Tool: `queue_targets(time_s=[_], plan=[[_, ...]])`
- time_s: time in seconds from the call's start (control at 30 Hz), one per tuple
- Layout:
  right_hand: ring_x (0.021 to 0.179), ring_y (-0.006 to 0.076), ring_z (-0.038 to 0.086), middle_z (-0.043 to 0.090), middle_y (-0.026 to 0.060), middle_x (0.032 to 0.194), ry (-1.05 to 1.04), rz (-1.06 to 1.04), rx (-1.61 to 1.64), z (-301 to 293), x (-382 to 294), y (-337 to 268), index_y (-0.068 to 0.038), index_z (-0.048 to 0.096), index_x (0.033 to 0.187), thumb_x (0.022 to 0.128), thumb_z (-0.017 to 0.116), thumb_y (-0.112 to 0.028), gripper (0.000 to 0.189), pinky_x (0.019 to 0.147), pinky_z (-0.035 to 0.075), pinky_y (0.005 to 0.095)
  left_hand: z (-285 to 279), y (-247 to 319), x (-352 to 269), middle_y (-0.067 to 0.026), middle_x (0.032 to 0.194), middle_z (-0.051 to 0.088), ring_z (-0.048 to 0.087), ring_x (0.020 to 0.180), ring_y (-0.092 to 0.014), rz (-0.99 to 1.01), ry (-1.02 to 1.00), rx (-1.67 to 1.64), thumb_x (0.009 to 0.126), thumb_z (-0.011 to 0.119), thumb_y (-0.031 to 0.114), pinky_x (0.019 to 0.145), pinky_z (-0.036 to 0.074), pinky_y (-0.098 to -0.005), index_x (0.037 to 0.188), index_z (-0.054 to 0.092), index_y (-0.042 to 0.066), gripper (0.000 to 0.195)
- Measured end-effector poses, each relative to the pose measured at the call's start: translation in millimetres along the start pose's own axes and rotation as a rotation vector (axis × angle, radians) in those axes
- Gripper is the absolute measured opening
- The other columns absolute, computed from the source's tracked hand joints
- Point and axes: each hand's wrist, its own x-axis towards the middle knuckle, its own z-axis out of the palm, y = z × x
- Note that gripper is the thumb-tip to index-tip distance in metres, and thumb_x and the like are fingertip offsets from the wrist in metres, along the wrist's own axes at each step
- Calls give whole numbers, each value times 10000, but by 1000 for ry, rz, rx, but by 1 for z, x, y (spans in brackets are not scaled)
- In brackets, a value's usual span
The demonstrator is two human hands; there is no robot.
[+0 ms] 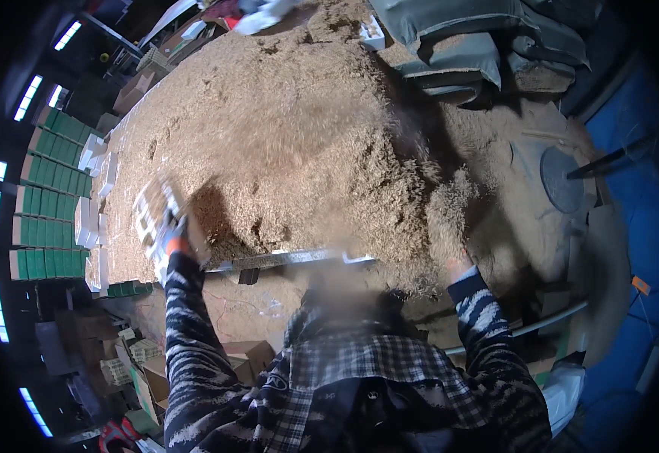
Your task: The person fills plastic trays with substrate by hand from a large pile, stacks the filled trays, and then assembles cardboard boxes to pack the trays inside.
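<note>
A big heap of wood shavings or husks (284, 130) covers the surface before me. At its left near side, my left hand (176, 229), in a grey glove with an orange cuff, grips a white foam tray (148, 223). The tray is tilted and blurred, and its contents are hard to make out. Out to the right, my right hand (458, 266) is at the heap's right edge, its fingers hidden by a mass of loose shavings (451, 209). Blurred shavings hang in the air over the heap and close to my chest.
Green-and-tan boxes (52, 232) stand stacked at left, with white foam boxes (83, 221) beside them. Filled sacks (454, 56) lie at the upper right. A round dark disc with a rod (561, 178) is at right. Another person's white-gloved hand (264, 17) shows at the far side.
</note>
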Motion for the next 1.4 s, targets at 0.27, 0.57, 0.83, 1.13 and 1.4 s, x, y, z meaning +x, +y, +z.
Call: queue_targets(time_s=[0.27, 0.57, 0.83, 1.13, 1.4], plan=[[967, 102, 515, 533, 6, 1267, 27, -14, -71, 17, -33, 8, -68, 444, 1380, 916, 486, 42, 478, 830, 451, 210, 82, 18, -8, -124, 1159, 650, 634, 1018, -262, -60, -388, 223, 750, 681, 404, 892, 471, -367, 1322, 533, 157, 641], [997, 124, 499, 532, 32, 1275, 180, 265, 183, 5, -21, 28, -57, 454, 1368, 939, 433, -30, 431, 846, 426, 237, 205, 314, -141, -261, 1101, 592, 549, 1065, -405, 555, -395, 147, 851, 465, 181, 930, 407, -480, 1134, 599, 16, 354], [1048, 132, 477, 513, 34, 1302, 71, 111, 151, 16, -60, 21, -50, 445, 1374, 948, 421, -97, 429, 890, 394, 246, 177, 393, -210, -207, 1214, 498, 444, 1162, -402, 889, -596, 15, 742, 685, 408, 987, 354, -492, 1330, 495, 265, 635], [1105, 141, 452, 491, 36, 1332, 132, 73, -10, 20, -49, 23, -43, 434, 1380, 959, 407, -171, 441, 939, 358, 256, -14, 30, -16, -222, 1358, 466, 412, 1261, -407, 68, -106, 383, 786, 601, 548, 1067, 310, -480, 1385, 457, 265, 678], [1156, 149, 429, 471, 37, 1358, 257, 50, -185, 30, -36, 8, -37, 424, 1386, 968, 395, -238, 464, 983, 326, 265, -141, -241, 29, -156, 1217, 596, 555, 1134, -330, -556, 0, 877, 750, 611, 539, 941, 425, -419, 1355, 483, 257, 680]])
